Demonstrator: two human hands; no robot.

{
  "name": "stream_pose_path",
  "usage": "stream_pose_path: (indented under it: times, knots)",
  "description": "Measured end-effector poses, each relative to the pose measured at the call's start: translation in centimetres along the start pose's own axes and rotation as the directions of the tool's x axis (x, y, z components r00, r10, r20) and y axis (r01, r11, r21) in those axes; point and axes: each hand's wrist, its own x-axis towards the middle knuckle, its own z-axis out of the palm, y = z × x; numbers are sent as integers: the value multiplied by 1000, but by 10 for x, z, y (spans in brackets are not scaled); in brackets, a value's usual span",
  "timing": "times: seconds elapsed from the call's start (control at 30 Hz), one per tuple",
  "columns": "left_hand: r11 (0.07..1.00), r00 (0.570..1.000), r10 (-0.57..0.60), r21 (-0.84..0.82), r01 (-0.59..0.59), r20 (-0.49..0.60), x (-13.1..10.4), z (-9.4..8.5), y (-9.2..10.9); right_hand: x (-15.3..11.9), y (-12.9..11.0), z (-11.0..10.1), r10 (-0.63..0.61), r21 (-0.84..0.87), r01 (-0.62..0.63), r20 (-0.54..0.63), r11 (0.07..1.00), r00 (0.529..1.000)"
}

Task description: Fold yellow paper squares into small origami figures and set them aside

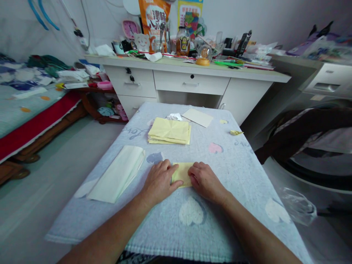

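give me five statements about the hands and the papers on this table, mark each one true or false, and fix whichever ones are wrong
1. The left hand and the right hand both touch the small yellow paper. True.
2. The stack of yellow sheets lies between the person's two forearms. False: the stack of yellow sheets lies beyond both hands, toward the desk.
3. The long pale paper lies to the left of the left hand. True.
4. The folded yellow piece rests on top of the stack of yellow sheets. False: the folded yellow piece lies apart, near the table's right edge.
5. The tablecloth is patterned with hearts. True.
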Motion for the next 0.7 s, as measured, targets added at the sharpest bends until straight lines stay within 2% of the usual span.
stream_pose_path:
  times: [0.17, 0.4, 0.7]
  knots:
    - [999, 1000, 28, -33, -27, 14, -1, -2, -10, -2, -14, 2, 90, -112, -92, -23, 989, 996]
    - [994, 987, 60, -99, -46, 147, -3, -3, -28, -4, -27, 0, 112, -240, -111, -9, 964, 994]
    - [985, 960, 105, -161, -65, 260, -2, -10, -35, -1, -35, 3, 152, -301, -146, -5, 942, 988]
